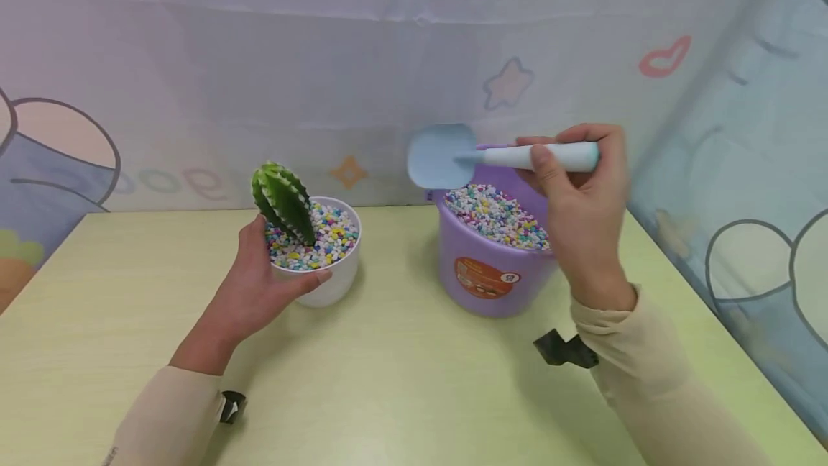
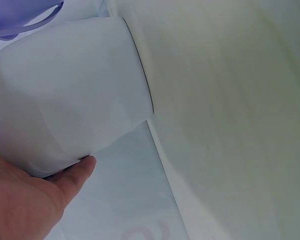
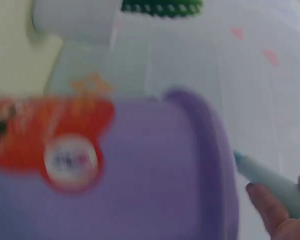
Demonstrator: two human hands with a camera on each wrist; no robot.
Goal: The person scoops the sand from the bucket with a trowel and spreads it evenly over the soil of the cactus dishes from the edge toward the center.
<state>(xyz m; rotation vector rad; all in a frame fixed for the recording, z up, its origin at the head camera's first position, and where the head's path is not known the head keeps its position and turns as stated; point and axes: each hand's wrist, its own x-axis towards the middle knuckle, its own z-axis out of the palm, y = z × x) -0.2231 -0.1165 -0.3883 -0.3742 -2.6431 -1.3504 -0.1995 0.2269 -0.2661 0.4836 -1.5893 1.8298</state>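
A small light-blue shovel point(image 1: 443, 157) lies level in the air over the purple bucket point(image 1: 504, 293), its blade pointing left and bare on the side that shows. My right hand point(image 1: 585, 207) grips its white handle point(image 3: 275, 185) between thumb and fingers. Colourful pebbles point(image 1: 494, 218) fill much of the bucket. To the left, my left hand point(image 1: 259, 282) holds the white flower pot point(image 1: 330, 290), thumb across the front, fingers round the far left side. A green cactus point(image 1: 284, 200) leans left in the pot's pebbles point(image 1: 333, 232). The left wrist view shows the pot's smooth wall point(image 2: 80, 95) close up.
Pot and bucket stand apart on a pale yellow-green table point(image 1: 401, 365), near its back edge. Behind them hangs a printed cloth point(image 1: 291, 78), and another printed cloth point(image 1: 744, 164) runs along the right side. An orange label point(image 1: 481, 277) is on the bucket's front.
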